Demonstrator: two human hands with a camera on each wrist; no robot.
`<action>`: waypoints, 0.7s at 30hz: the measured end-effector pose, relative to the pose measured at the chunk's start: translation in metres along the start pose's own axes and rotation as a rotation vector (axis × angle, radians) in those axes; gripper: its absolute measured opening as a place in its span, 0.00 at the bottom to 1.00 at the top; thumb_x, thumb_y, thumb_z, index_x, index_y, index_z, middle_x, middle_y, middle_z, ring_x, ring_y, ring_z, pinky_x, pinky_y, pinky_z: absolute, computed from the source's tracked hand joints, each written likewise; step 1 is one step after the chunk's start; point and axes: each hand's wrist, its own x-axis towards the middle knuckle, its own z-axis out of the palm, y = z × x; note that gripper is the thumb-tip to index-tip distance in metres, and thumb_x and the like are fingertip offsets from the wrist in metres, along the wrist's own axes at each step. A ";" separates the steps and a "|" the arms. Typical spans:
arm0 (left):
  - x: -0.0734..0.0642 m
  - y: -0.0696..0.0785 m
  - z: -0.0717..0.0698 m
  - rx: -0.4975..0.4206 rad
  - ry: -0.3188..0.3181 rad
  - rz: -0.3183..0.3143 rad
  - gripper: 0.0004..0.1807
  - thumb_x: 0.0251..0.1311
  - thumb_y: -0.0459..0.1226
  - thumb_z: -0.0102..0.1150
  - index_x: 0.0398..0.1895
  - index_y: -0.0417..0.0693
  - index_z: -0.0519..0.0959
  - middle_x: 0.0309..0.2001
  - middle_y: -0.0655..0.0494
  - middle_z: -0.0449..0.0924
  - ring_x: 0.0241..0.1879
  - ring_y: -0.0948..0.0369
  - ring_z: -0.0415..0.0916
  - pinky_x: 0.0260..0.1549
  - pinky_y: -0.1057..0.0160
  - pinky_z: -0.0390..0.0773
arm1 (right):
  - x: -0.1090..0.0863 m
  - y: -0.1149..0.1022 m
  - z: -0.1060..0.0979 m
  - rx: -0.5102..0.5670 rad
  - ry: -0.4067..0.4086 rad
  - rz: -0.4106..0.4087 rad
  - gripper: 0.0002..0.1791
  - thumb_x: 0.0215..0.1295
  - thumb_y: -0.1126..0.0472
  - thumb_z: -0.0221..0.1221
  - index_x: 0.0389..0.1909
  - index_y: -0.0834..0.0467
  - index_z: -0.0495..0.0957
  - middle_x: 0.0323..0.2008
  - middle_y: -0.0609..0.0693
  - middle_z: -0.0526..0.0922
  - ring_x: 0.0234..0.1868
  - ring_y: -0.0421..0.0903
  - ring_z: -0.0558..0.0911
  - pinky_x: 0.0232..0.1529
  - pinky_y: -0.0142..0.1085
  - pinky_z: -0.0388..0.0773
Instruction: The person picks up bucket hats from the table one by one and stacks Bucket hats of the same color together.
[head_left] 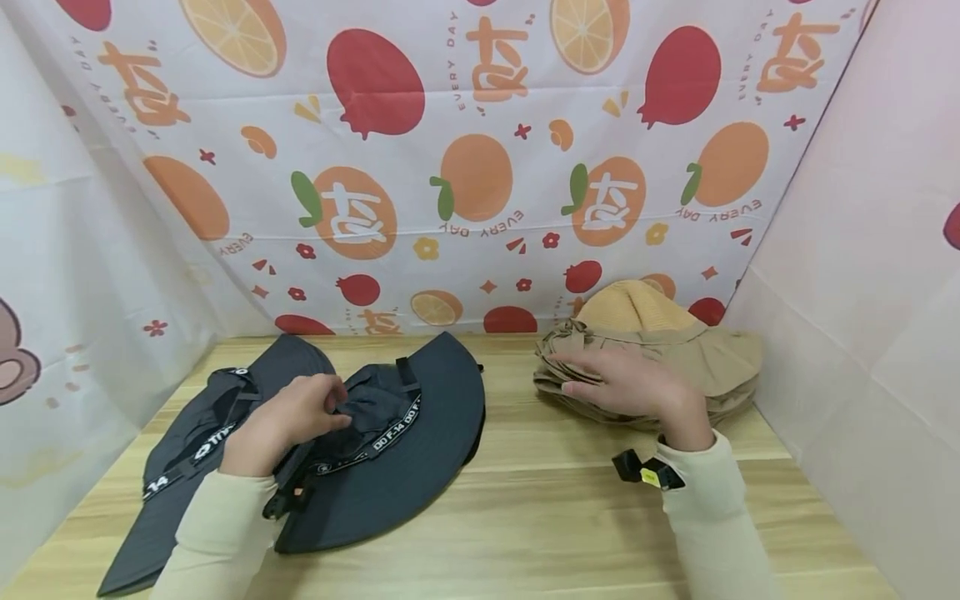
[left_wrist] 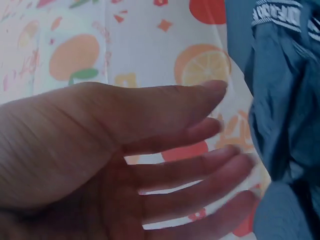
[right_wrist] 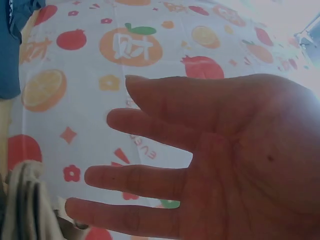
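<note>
In the head view, my left hand [head_left: 296, 414] hovers over the space between two dark navy brimmed hats, its fingers loosely bent and nothing in them. The nearer-to-middle hat [head_left: 405, 483] has a wide brim and a lettered band round its crown; the other navy hat [head_left: 168, 437] lies at the far left, partly hidden by my forearm. My right hand [head_left: 630, 382] extends over a pile of folded tan hats [head_left: 723, 367], fingers pointing left and spread apart in the right wrist view. A straw-yellow crown [head_left: 626, 308] rises behind the tan cloth.
All the hats lie on a light wooden table [head_left: 540, 517]. A fruit-printed cloth [head_left: 480, 275] hangs along its back edge, and pale cloth walls [head_left: 855, 250] close in the left and right sides. Wrist cameras [head_left: 648, 471] are strapped to both wrists.
</note>
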 end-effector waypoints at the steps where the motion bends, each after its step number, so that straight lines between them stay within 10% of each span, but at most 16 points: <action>1: -0.001 -0.003 0.000 -0.006 -0.027 -0.008 0.21 0.62 0.37 0.71 0.52 0.32 0.80 0.31 0.51 0.77 0.29 0.60 0.73 0.34 0.56 0.77 | 0.000 0.000 0.003 0.011 -0.005 0.000 0.28 0.78 0.54 0.55 0.75 0.53 0.68 0.72 0.56 0.74 0.72 0.57 0.74 0.70 0.56 0.71; 10: -0.006 -0.013 -0.002 -0.071 -0.240 -0.123 0.21 0.66 0.42 0.68 0.54 0.36 0.80 0.41 0.46 0.81 0.31 0.56 0.77 0.29 0.56 0.81 | 0.002 -0.001 0.015 0.018 -0.012 -0.014 0.26 0.78 0.54 0.55 0.74 0.53 0.70 0.71 0.56 0.75 0.72 0.57 0.74 0.70 0.56 0.71; 21: -0.006 -0.020 0.010 -0.034 -0.243 -0.251 0.19 0.62 0.45 0.72 0.32 0.41 0.74 0.27 0.49 0.76 0.26 0.54 0.77 0.25 0.58 0.78 | 0.007 -0.006 0.022 -0.007 -0.027 -0.069 0.25 0.77 0.56 0.57 0.72 0.57 0.73 0.69 0.56 0.77 0.71 0.58 0.75 0.69 0.55 0.72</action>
